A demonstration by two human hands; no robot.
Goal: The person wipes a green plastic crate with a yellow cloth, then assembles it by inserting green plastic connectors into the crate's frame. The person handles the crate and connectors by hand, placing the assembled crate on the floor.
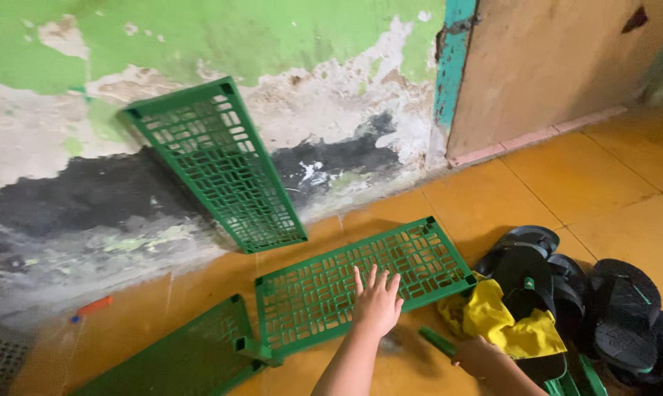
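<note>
Here our left hand (377, 302) fingers spread flat, steadying green lattice panel (364, 286) on floor | right hand (478, 355) fingers curled round green rod (437, 342)

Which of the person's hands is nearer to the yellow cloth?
The right hand, holding a green rod just below the yellow cloth. The left hand rests flat on the green lattice panel, farther left.

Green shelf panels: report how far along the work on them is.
Done: nothing looks joined yet. One green panel leans on the wall, another lies on the floor. In hand: the left hand lies flat on the middle panel; the right hand grips a green post. Left: all three panels are separate. Sandals and a yellow cloth lie alongside.
</note>
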